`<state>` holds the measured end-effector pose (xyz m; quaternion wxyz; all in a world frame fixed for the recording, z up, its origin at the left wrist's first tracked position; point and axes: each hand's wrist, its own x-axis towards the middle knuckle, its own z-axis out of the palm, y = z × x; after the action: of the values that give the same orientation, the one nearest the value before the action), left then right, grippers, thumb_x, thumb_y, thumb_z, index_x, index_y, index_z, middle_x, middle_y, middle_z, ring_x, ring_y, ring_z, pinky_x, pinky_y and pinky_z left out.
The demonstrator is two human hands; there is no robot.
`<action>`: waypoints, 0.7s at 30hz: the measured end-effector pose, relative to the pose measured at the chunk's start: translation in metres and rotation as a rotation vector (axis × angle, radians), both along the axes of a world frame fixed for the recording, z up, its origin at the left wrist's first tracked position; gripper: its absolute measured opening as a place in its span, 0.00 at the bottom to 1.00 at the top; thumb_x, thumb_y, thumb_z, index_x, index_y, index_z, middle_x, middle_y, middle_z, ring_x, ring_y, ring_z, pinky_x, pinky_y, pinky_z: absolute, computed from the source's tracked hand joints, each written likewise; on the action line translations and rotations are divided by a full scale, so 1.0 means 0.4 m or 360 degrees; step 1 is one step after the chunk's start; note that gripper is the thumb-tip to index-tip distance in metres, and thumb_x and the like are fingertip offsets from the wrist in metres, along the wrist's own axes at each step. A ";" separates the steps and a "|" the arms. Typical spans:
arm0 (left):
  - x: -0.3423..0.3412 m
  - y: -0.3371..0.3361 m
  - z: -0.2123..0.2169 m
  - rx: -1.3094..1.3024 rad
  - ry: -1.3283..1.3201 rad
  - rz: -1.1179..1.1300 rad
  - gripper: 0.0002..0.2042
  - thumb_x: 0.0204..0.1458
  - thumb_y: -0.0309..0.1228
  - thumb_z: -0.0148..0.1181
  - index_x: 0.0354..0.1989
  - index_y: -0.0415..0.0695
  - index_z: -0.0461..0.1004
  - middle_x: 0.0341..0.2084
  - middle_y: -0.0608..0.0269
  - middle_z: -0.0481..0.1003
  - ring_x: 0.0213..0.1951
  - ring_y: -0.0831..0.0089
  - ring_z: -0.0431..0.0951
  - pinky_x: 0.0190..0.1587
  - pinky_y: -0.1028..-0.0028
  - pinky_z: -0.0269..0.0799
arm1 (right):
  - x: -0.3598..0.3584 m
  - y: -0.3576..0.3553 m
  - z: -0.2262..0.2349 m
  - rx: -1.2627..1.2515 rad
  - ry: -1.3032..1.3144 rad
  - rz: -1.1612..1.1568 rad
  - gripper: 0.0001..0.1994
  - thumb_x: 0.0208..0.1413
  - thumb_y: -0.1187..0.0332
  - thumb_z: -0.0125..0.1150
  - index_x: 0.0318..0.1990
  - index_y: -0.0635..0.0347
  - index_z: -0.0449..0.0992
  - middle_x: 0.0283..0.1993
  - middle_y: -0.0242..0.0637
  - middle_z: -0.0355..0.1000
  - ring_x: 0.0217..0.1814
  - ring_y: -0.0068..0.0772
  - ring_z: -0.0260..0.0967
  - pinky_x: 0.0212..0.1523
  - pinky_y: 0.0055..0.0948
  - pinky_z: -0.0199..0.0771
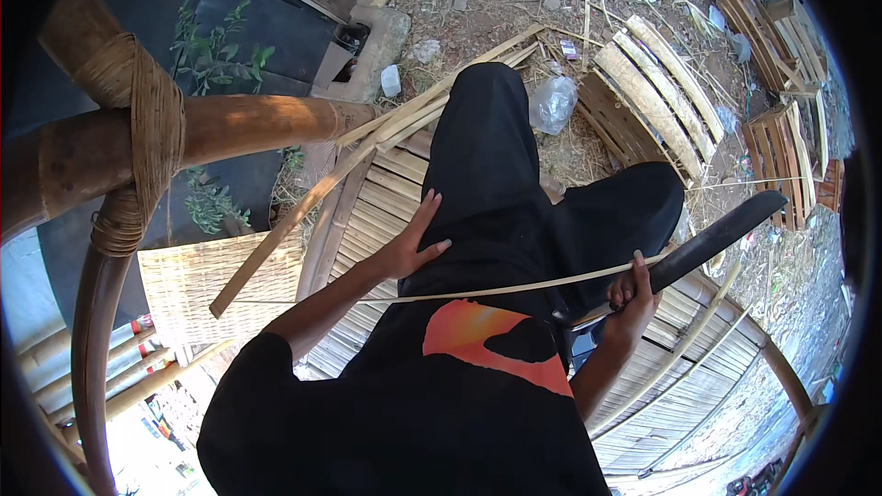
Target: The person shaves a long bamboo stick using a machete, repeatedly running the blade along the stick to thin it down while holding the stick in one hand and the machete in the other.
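Note:
My left hand (413, 243) lies on my left thigh in black trousers, its fingers apart and holding nothing. On the right, my right hand (631, 301) is closed around a large knife (721, 237), whose long, dark, broad part points away to the upper right. A thin pale bamboo strip (514, 290) crosses my lap, running from beside my left forearm to the fingers of my right hand, which pinch its right end. The fingers hide part of the knife, and its near end is hard to make out.
I sit on a bamboo slat bench (390, 188). Bamboo lengths (303, 220) lean beyond my left hand, near a woven mat (216, 285) and a thick bamboo frame (248, 119). Slatted crates (657, 92), a clear plastic bag (553, 106) and litter lie on the ground ahead.

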<state>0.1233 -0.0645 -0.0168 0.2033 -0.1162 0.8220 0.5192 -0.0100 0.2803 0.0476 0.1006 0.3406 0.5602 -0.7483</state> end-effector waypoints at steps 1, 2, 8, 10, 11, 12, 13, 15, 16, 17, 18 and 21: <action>0.025 -0.006 0.032 0.0155 -0.0186 0.0053 0.41 0.60 0.52 0.52 0.73 0.42 0.41 0.71 0.41 0.41 0.73 0.52 0.42 0.71 0.61 0.44 | 0.002 0.001 0.005 0.0007 0.0003 0.0008 0.11 0.56 0.69 0.64 0.29 0.56 0.65 0.12 0.23 0.50 0.10 0.18 0.49 0.14 0.22 0.53; 0.031 -0.013 0.068 0.0316 -0.0373 0.0101 0.41 0.60 0.53 0.52 0.72 0.42 0.43 0.71 0.42 0.44 0.72 0.52 0.46 0.70 0.61 0.47 | 0.003 0.002 0.007 0.0021 0.0006 0.0012 0.11 0.56 0.69 0.64 0.29 0.56 0.65 0.12 0.23 0.50 0.10 0.17 0.49 0.14 0.22 0.53; 0.008 -0.050 0.291 0.0073 -0.0934 -0.0476 0.36 0.57 0.57 0.54 0.65 0.41 0.61 0.55 0.44 0.71 0.50 0.58 0.78 0.52 0.63 0.73 | -0.085 -0.002 -0.005 0.0020 0.0071 0.0100 0.11 0.58 0.68 0.63 0.28 0.55 0.65 0.14 0.21 0.51 0.11 0.17 0.50 0.15 0.21 0.52; 0.026 -0.062 0.285 0.0166 -0.0731 -0.0478 0.29 0.57 0.55 0.56 0.52 0.40 0.72 0.40 0.49 0.79 0.41 0.62 0.80 0.45 0.66 0.75 | -0.131 0.004 0.001 -0.0009 0.0203 0.0066 0.09 0.58 0.68 0.63 0.31 0.56 0.67 0.14 0.21 0.51 0.12 0.16 0.50 0.16 0.21 0.53; 0.025 -0.072 0.277 0.0132 -0.0754 -0.0510 0.26 0.57 0.54 0.57 0.50 0.41 0.74 0.39 0.52 0.78 0.40 0.64 0.80 0.43 0.67 0.74 | -0.155 0.012 0.005 -0.0030 0.0246 0.0032 0.09 0.58 0.68 0.63 0.31 0.56 0.68 0.14 0.21 0.51 0.12 0.16 0.51 0.16 0.21 0.53; 0.023 -0.077 0.270 0.0099 -0.0777 -0.0540 0.24 0.57 0.52 0.58 0.48 0.42 0.75 0.38 0.54 0.78 0.39 0.66 0.79 0.42 0.68 0.73 | -0.180 0.019 0.010 -0.0051 0.0289 -0.0001 0.09 0.58 0.68 0.63 0.31 0.56 0.68 0.14 0.21 0.51 0.12 0.16 0.51 0.16 0.20 0.53; 0.022 -0.069 0.276 0.0085 -0.0688 -0.0479 0.22 0.57 0.50 0.59 0.47 0.42 0.76 0.38 0.56 0.77 0.39 0.68 0.78 0.41 0.69 0.73 | -0.201 0.027 0.011 -0.0069 0.0339 -0.0011 0.08 0.59 0.68 0.63 0.33 0.57 0.69 0.15 0.20 0.52 0.13 0.16 0.51 0.17 0.20 0.54; 0.029 -0.042 0.278 0.0078 -0.0503 -0.0355 0.19 0.57 0.48 0.61 0.45 0.44 0.78 0.37 0.60 0.75 0.39 0.71 0.76 0.40 0.71 0.71 | -0.237 0.039 0.014 -0.0087 0.0443 -0.0024 0.07 0.59 0.67 0.62 0.36 0.59 0.71 0.16 0.20 0.52 0.14 0.15 0.52 0.18 0.20 0.55; 0.035 -0.037 0.269 0.0093 -0.0454 -0.0424 0.19 0.56 0.47 0.62 0.45 0.44 0.78 0.36 0.61 0.74 0.39 0.72 0.75 0.40 0.71 0.71 | -0.252 0.039 0.020 -0.0100 0.0465 -0.0007 0.08 0.59 0.67 0.62 0.38 0.60 0.72 0.16 0.20 0.53 0.15 0.15 0.52 0.18 0.20 0.55; 0.045 -0.033 0.249 0.0108 -0.0404 -0.0492 0.18 0.55 0.47 0.63 0.44 0.44 0.78 0.36 0.62 0.73 0.39 0.72 0.75 0.40 0.72 0.71 | -0.266 0.038 0.026 -0.0112 0.0486 0.0010 0.08 0.59 0.67 0.62 0.40 0.62 0.73 0.17 0.20 0.53 0.15 0.15 0.52 0.19 0.20 0.56; 0.055 -0.028 0.229 0.0121 -0.0353 -0.0561 0.18 0.54 0.46 0.65 0.43 0.44 0.78 0.35 0.63 0.72 0.39 0.73 0.74 0.40 0.73 0.71 | -0.279 0.039 0.030 -0.0125 0.0508 0.0027 0.09 0.59 0.66 0.62 0.41 0.63 0.74 0.18 0.20 0.53 0.16 0.14 0.52 0.19 0.20 0.56; 0.062 -0.003 0.205 0.0153 -0.0387 -0.0399 0.17 0.53 0.43 0.66 0.41 0.44 0.73 0.32 0.63 0.72 0.36 0.73 0.74 0.39 0.73 0.71 | -0.294 0.064 0.039 -0.0086 0.0510 -0.0005 0.14 0.60 0.65 0.61 0.48 0.65 0.75 0.19 0.20 0.51 0.17 0.14 0.51 0.21 0.20 0.56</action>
<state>0.1481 -0.0658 0.0654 0.3696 -0.0648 0.7736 0.5106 -0.1278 0.3059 0.0630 0.0179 0.2150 0.5482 -0.8080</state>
